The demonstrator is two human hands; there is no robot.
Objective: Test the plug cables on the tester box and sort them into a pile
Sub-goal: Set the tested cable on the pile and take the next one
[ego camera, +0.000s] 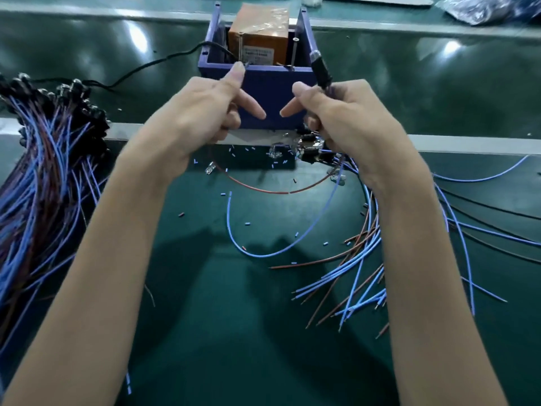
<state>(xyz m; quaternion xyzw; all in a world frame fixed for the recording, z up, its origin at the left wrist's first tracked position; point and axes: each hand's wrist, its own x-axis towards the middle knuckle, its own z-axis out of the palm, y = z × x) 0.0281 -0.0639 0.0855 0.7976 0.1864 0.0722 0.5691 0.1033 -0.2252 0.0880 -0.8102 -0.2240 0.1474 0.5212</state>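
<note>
Head view: we test at twelve o'clock, left hand (199, 112) pinching a lead (246, 64) on the tester box (272, 83), right hand (345, 118) gripping the plug (320, 68); next, probably the nine o'clock pile (44, 171).

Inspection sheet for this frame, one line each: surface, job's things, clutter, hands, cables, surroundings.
Surface: green mat, glossy.
Job's things: blue tester box holding an orange block; plug cable pile at left; loose wires at right.
Clutter: insulation bits scattered on the mat.
Hands: left hand pinches a wire end at the box rim; right hand grips a black plug.
Cables: black cord leaves the box leftward.
Surroundings: plastic bag, far right.
</note>
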